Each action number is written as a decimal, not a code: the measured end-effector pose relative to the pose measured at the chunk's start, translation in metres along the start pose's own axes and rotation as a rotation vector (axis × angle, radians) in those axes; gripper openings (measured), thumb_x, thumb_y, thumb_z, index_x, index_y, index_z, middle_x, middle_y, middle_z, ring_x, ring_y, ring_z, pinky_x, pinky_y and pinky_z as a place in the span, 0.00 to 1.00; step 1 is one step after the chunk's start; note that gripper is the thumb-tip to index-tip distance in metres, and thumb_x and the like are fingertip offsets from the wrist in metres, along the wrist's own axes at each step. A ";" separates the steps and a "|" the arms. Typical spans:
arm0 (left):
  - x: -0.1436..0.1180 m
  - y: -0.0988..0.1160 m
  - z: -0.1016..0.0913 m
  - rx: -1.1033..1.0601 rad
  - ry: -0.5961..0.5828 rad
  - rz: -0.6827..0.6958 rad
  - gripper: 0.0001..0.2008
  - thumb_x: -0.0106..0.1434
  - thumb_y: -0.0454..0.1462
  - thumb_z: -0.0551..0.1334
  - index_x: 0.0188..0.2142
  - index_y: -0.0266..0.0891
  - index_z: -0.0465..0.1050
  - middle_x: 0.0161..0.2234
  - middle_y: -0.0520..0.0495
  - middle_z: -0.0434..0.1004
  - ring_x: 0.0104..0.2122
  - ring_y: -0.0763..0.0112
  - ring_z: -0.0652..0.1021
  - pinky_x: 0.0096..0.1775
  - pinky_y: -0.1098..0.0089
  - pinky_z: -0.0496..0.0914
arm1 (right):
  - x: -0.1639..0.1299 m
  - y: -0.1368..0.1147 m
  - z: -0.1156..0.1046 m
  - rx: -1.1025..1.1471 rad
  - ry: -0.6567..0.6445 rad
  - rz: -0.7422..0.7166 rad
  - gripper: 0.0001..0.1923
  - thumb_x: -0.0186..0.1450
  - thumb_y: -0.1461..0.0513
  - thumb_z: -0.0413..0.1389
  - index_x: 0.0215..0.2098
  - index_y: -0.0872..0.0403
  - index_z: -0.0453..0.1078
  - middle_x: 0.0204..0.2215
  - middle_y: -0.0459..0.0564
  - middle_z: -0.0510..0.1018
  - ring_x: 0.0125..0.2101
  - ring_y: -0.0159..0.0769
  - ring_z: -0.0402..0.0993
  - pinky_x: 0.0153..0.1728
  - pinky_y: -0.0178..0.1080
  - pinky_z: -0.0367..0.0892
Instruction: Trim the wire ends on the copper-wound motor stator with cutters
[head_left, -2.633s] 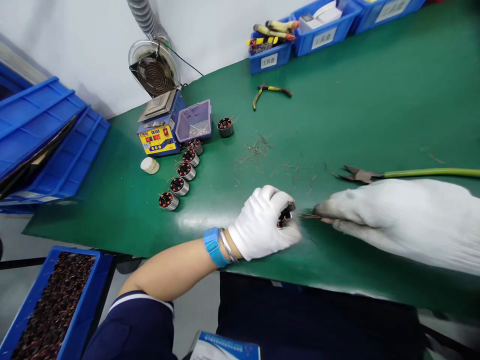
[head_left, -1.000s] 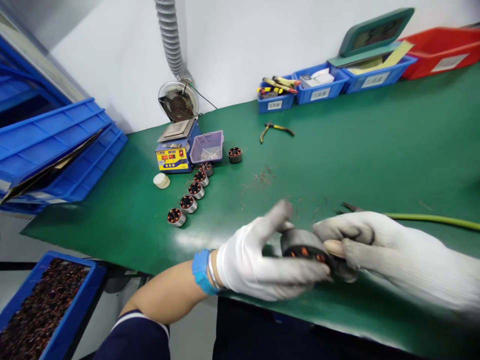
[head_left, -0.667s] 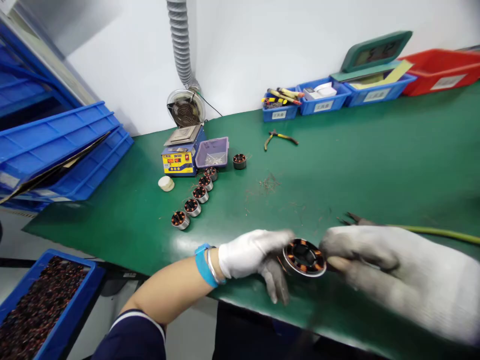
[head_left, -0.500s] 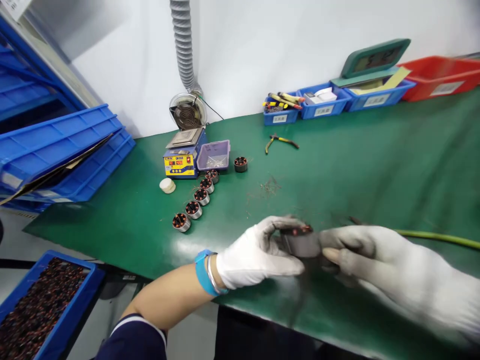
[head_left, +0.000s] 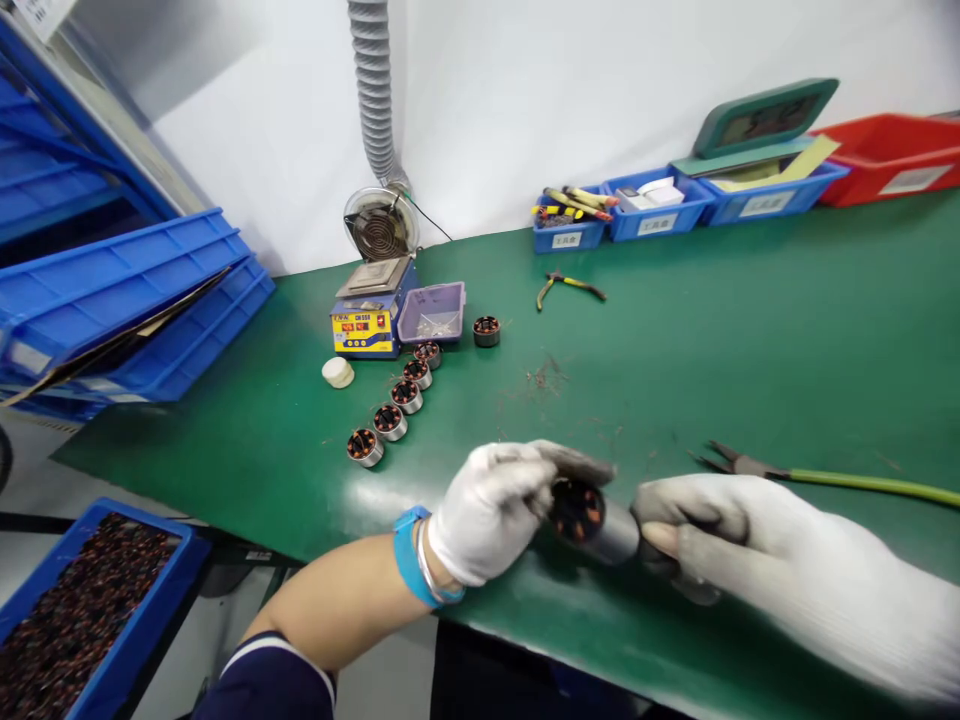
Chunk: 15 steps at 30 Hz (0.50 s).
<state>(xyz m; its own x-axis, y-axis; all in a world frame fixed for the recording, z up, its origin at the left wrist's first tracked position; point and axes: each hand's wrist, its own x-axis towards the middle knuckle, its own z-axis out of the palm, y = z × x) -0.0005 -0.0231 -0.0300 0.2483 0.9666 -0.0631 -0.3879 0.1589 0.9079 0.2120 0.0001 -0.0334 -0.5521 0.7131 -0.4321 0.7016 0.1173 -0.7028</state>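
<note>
A motor stator (head_left: 613, 532) with a metal shell, black inside and orange copper windings, tilts with its wound end toward the left. My right hand (head_left: 727, 530), gloved in white with greyed fingertips and a bare thumb tip, is closed on its far end. My left hand (head_left: 495, 515), gloved too, is at the wound end. One of its fingers stretches over the rim while the thumb and others are curled together; anything pinched there is hidden. Green-handled cutting pliers (head_left: 750, 466) lie just behind my right hand.
Several stators (head_left: 390, 421) form a slanting row; another stator (head_left: 486, 331) stands apart. Behind are a blue-yellow heating unit (head_left: 366, 332), a purple tray (head_left: 433, 298), yellow-handled pliers (head_left: 570, 283) and blue bins (head_left: 658, 222). Wire scraps (head_left: 547, 377) litter the green table. A parts-filled blue crate (head_left: 184, 555) sits lower left.
My left hand has gone from spanning the stator to having its fingers curled at the wound end. The stator has tilted, its windings now facing left. The cutting pliers show more fully.
</note>
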 end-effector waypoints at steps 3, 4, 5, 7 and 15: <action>0.002 -0.003 -0.002 0.112 -0.093 -0.154 0.19 0.56 0.51 0.66 0.39 0.38 0.75 0.44 0.44 0.78 0.39 0.63 0.79 0.49 0.59 0.72 | -0.005 0.009 0.005 -0.101 0.090 -0.088 0.28 0.61 0.38 0.39 0.24 0.48 0.65 0.25 0.49 0.72 0.25 0.37 0.67 0.27 0.41 0.64; 0.002 -0.004 -0.003 0.239 -0.194 -0.226 0.20 0.57 0.49 0.66 0.44 0.39 0.74 0.43 0.45 0.78 0.39 0.64 0.78 0.48 0.60 0.73 | -0.007 0.012 0.006 -0.157 0.138 -0.119 0.27 0.63 0.40 0.38 0.26 0.47 0.66 0.26 0.49 0.73 0.26 0.38 0.68 0.27 0.41 0.64; 0.003 -0.005 -0.003 0.392 -0.290 -0.250 0.22 0.57 0.47 0.66 0.48 0.39 0.73 0.42 0.45 0.78 0.40 0.64 0.78 0.47 0.60 0.73 | -0.009 0.015 0.007 -0.214 0.182 -0.143 0.26 0.64 0.41 0.38 0.27 0.45 0.68 0.28 0.50 0.74 0.28 0.39 0.70 0.29 0.42 0.65; 0.003 -0.010 -0.004 0.724 -0.361 -0.103 0.25 0.56 0.43 0.66 0.52 0.38 0.71 0.42 0.44 0.78 0.42 0.62 0.78 0.49 0.60 0.73 | -0.008 0.020 0.006 -0.315 0.206 -0.166 0.23 0.67 0.45 0.38 0.30 0.43 0.69 0.30 0.49 0.76 0.32 0.40 0.73 0.31 0.43 0.66; 0.003 -0.036 -0.005 1.532 -0.138 0.435 0.15 0.59 0.46 0.64 0.37 0.36 0.74 0.50 0.37 0.75 0.46 0.54 0.78 0.45 0.56 0.75 | 0.024 0.044 0.013 -0.630 0.379 -0.266 0.23 0.68 0.49 0.38 0.29 0.47 0.70 0.25 0.49 0.75 0.27 0.39 0.73 0.27 0.43 0.58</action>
<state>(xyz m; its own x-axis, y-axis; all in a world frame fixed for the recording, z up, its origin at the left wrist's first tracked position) 0.0099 -0.0244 -0.0645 0.4691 0.8443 0.2591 0.7480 -0.5358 0.3918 0.2241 0.0133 -0.0824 -0.6253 0.7803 0.0084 0.7535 0.6066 -0.2535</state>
